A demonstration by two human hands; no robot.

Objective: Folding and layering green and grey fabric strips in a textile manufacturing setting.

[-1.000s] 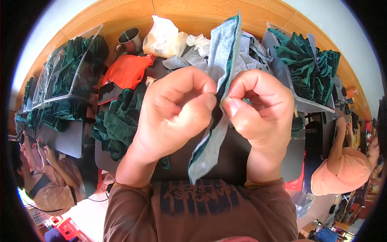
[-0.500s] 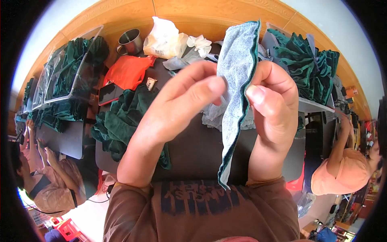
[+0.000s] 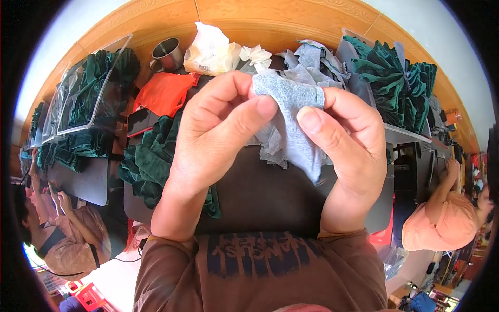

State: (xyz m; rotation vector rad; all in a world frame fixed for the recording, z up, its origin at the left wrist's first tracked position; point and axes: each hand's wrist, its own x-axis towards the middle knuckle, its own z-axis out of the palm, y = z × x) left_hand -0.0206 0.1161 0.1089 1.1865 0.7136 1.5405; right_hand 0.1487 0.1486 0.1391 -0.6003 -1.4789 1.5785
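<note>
The left hand [image 3: 218,140] and the right hand [image 3: 345,151] pinch a grey cloth piece [image 3: 293,112] between thumbs and fingers, close to the camera. Half a second ago it hung long with a green edge; now it is bunched short. Under it lies the dark desk [image 3: 260,197]. Farther are green velvet pieces [image 3: 150,161], an orange bag [image 3: 163,93] and a metal cup [image 3: 167,53].

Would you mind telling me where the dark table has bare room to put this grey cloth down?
The bare patch is the dark table just below both hands, between the green velvet heap on the left and the table's right edge. The far side is crowded: metal cup, white bag, orange cloth, grey scraps.
</note>
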